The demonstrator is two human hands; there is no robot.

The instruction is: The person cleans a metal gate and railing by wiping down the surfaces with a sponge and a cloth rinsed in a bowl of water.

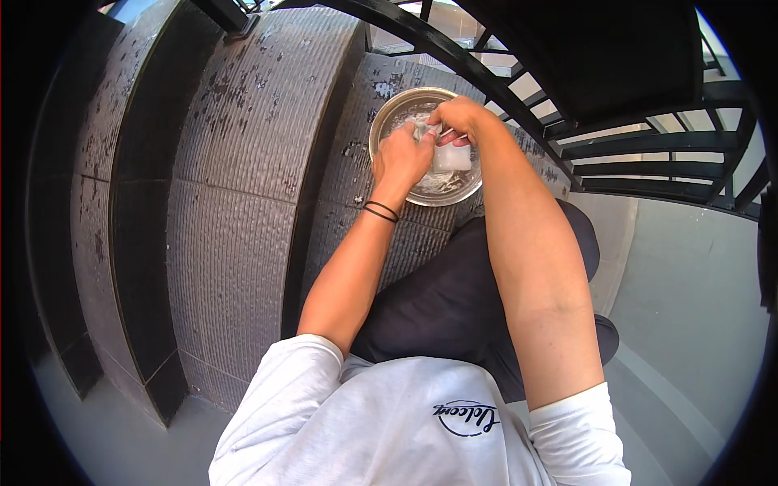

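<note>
Both my hands are over a round metal basin [378,121] with whitish, sudsy water [438,185] in it. A wet white cloth [452,157] hangs down between them into the basin; its exact kind is hard to make out. My left hand [401,160], with two dark bands at the wrist, has its fingers closed on the bunched upper part of the cloth. Reaching in from the right, my right hand [462,120] pinches the same bunch, its fingers bent inward. The fingertips of the two hands nearly meet, and the bunched part is partly hidden by them.
The basin stands on a dark ribbed stone step [344,174] with worn patches. More steps [235,162] lie to the left. A black metal railing [519,105] runs close beyond the basin at the right. My bent knee [454,283] is just below the basin.
</note>
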